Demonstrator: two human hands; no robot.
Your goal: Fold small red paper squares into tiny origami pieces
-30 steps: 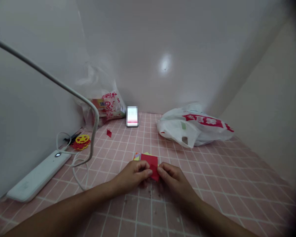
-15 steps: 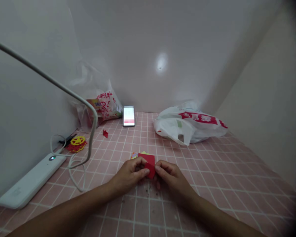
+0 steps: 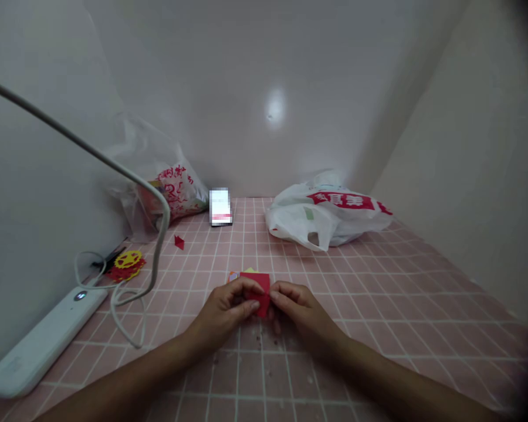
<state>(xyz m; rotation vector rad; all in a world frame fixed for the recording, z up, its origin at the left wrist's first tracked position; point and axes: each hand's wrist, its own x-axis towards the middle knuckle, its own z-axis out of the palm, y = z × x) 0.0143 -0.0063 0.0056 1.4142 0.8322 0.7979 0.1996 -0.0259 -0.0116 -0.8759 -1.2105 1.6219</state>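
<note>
Between my hands, low over the tiled-pattern table, is a small piece of red paper (image 3: 263, 283). My left hand (image 3: 234, 302) pinches its left side, thumb in front and forefinger along the top. My right hand (image 3: 297, 302) has thumb and forefinger closed on the paper's right edge. The fingers cover part of the paper, so its folds are hard to make out. Just behind it, a yellow piece (image 3: 250, 271) and an orange-and-purple patterned piece (image 3: 233, 276) peek out, mostly hidden.
A power bank (image 3: 48, 340) with a looping white cable (image 3: 158, 246) lies left, near yellow and red cut-outs (image 3: 128, 261). A small red folded piece (image 3: 179, 241), a lit phone (image 3: 220, 207), a clear plastic bag (image 3: 180, 187) and a white plastic bag (image 3: 330, 214) sit farther back.
The whole view has shifted, so the table things appear slightly farther left. Both hands keep hold of the red paper, with the right fingertips slightly higher on its edge.
</note>
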